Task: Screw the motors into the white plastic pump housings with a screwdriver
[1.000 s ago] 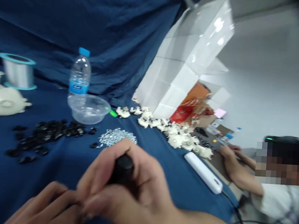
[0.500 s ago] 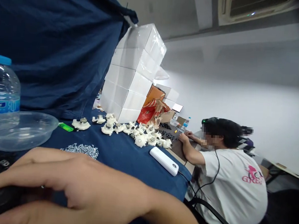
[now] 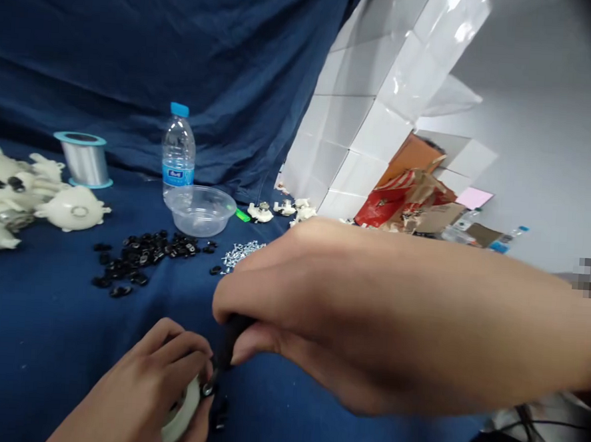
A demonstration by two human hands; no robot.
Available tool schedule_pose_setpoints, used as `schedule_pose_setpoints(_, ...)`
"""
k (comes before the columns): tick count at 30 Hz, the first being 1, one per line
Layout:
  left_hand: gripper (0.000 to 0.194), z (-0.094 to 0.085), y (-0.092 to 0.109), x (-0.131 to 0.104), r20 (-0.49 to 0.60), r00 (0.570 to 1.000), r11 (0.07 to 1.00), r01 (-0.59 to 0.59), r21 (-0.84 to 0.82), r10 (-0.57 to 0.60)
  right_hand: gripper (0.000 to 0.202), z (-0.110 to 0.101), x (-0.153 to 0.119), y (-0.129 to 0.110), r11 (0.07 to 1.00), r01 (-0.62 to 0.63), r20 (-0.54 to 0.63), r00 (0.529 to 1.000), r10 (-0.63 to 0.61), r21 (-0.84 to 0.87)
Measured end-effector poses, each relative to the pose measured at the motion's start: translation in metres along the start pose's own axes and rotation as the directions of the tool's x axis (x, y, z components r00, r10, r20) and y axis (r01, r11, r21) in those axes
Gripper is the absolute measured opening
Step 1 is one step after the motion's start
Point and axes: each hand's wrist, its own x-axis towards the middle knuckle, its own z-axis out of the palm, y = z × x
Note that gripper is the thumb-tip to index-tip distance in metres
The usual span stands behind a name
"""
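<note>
The right hand [image 3: 320, 302] fills the near middle of the view, fingers curled shut around a dark tool [image 3: 229, 340] — only a short stretch of its black handle shows below the knuckles, and its tip is hard to make out where it meets the part below. The left hand [image 3: 150, 385] sits at the near edge, fingers closed over a pale plastic part [image 3: 184, 411], which is mostly hidden under them and lies low on the blue cloth of the counter [image 3: 42, 339]. A small dark piece [image 3: 208, 389] sits where tool and part meet; another dark bit lies just beside it, blurred.

Farther off on the left, a scatter of black pieces [image 3: 143, 255] lies near a little heap of screws [image 3: 241, 252]. Behind them stand a clear bowl [image 3: 199, 210] and a water bottle [image 3: 178, 150], the bowl just in front of the bottle. A spool [image 3: 83, 159] stands at the far left, with pale plastic housings [image 3: 73, 209] near it — some cut off by the left edge. A stack of white boxes [image 3: 378, 99] leans at the far right, its top out of frame.
</note>
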Motion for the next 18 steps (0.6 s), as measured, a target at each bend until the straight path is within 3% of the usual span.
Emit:
schedule_pose_setpoints(6,0.013,-0.013,0.013,0.015,0.160,0.985,0.998,0.060,0.019,-0.062,0.021,0.006,0.001,-0.009,0.992,-0.118,-0.112,0.986,0.123,0.055)
schedule_pose_setpoints(9,0.015,-0.014,0.014,0.014,0.176,0.980,0.996,0.093,0.004,-0.092,0.015,0.003,-0.002,-0.007,0.977,-0.183,-0.045,0.981,0.190,0.113)
schedule_pose_setpoints(12,0.018,-0.014,0.016,0.013,0.204,0.968,0.988,0.156,-0.022,-0.148,0.010,-0.001,-0.006,-0.004,0.971,-0.136,0.080,0.989,0.122,0.197)
schedule_pose_setpoints(15,0.017,-0.017,0.019,0.014,0.239,0.955,0.980,0.195,-0.050,-0.178,0.022,-0.002,-0.008,-0.002,0.970,-0.090,0.086,0.994,0.073,0.226)
schedule_pose_setpoints(18,0.016,-0.022,0.023,0.017,0.286,0.938,0.973,0.222,-0.061,-0.196,0.013,-0.003,-0.005,-0.004,0.978,-0.117,0.054,0.993,0.109,0.172)
